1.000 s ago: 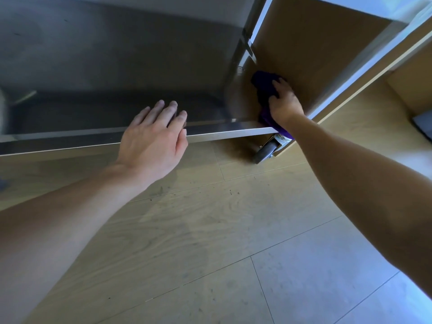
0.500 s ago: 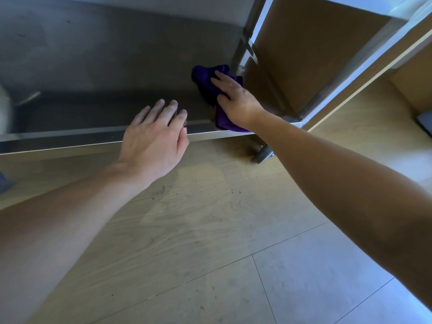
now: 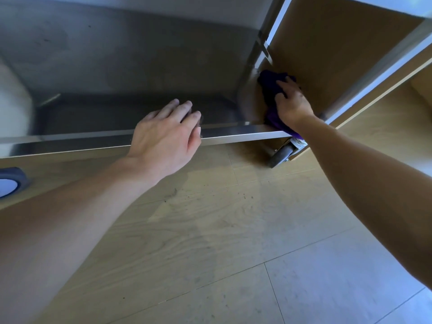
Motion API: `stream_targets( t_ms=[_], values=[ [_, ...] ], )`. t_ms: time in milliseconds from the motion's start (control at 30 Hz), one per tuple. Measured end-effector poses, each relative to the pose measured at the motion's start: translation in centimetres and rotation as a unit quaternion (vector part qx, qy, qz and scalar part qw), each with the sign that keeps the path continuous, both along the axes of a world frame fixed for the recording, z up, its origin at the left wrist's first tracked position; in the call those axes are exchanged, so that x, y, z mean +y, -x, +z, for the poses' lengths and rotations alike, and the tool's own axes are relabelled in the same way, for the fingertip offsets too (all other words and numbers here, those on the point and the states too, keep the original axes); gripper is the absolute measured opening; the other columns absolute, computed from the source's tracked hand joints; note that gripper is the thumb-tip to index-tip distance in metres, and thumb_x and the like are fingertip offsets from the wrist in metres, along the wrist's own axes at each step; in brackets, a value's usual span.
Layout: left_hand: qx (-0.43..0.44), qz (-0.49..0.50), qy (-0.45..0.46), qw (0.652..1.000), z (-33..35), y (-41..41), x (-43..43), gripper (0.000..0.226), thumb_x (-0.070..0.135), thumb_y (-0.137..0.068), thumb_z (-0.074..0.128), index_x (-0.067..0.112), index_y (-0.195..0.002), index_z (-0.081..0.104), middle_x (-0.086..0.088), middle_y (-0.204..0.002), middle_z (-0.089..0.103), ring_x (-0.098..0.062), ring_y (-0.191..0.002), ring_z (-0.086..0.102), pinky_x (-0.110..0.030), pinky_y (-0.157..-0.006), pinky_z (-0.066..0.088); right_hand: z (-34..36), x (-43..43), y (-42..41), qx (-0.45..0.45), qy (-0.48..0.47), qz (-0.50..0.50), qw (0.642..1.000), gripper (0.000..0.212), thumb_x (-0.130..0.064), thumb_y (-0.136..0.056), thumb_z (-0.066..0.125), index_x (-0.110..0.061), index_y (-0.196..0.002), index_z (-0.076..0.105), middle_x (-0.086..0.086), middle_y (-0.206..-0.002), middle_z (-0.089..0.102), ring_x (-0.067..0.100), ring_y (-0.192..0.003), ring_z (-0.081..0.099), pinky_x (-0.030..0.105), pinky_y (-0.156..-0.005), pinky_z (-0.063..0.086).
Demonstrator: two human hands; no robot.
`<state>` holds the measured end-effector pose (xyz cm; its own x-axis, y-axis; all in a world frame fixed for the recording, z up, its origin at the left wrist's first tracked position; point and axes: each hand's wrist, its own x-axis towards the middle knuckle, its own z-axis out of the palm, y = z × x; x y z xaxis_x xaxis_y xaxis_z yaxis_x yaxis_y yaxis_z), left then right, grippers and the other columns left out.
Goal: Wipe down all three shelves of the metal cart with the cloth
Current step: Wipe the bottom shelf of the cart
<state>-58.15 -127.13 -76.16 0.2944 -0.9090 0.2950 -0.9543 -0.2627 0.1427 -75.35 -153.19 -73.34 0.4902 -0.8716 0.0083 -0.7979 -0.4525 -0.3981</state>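
Note:
The metal cart's bottom shelf (image 3: 233, 134) runs across the upper half of the head view, its steel front rim shining. My right hand (image 3: 292, 106) presses a purple cloth (image 3: 268, 87) flat against the shelf's right end, close to the corner post (image 3: 254, 52). The cloth bunches under my fingers and a fold hangs over the front rim. My left hand (image 3: 168, 136) rests on the front rim near the middle, fingers straight and together. The underside of the shelf above fills the top of the view.
A caster wheel (image 3: 280, 155) sits under the cart's right front corner on the wooden floor (image 3: 210, 230). A brown panel (image 3: 327, 54) and a metal-edged frame (image 3: 374, 73) stand right of the cart. A round blue-rimmed object (image 3: 9, 183) lies at the left edge.
My right hand has swept the cloth from the shelf's middle-right back to the right end by the post. My left hand has stayed on the rim.

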Motion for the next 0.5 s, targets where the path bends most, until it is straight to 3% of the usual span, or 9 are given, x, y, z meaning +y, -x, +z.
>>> stream_targets(
  t_ms=[167, 333, 500],
  values=[
    [0.033, 0.036, 0.012, 0.999, 1.0, -2.9, -1.3, 0.043, 0.039, -0.098, 0.036, 0.025, -0.135, 0.052, 0.001, -0.147, 0.045, -0.020, -0.139, 0.035, -0.045, -0.103, 0.039, -0.4, -1.3, -1.0, 0.016, -0.001, 0.001, 1.000, 0.049, -0.022, -0.100, 0.030, -0.023, -0.149, 0.031, 0.000, -0.161, 0.014, 0.024, -0.148, 0.011, 0.041, -0.121, 0.008],
    [0.086, 0.082, 0.008, 0.993, 0.6, -4.7, -1.5, 0.034, 0.033, -0.093, 0.043, 0.029, -0.123, 0.060, 0.005, -0.146, 0.045, -0.018, -0.139, 0.034, -0.046, -0.102, 0.041, -1.0, -3.2, -2.7, 0.026, 0.012, -0.007, 1.000, 0.050, -0.023, -0.099, 0.029, -0.023, -0.149, 0.030, -0.001, -0.161, 0.014, 0.026, -0.148, 0.012, 0.040, -0.121, 0.007],
    [0.116, 0.139, 0.025, 0.983, 1.5, -7.5, -1.0, 0.038, 0.032, -0.091, 0.046, 0.031, -0.127, 0.057, 0.010, -0.145, 0.044, -0.022, -0.125, 0.050, -0.044, -0.097, 0.047, -0.9, -5.1, -4.3, 0.038, 0.017, -0.020, 0.999, 0.050, -0.025, -0.098, 0.028, -0.026, -0.148, 0.033, -0.003, -0.160, 0.017, 0.029, -0.146, 0.017, 0.042, -0.120, 0.013]
  ],
)
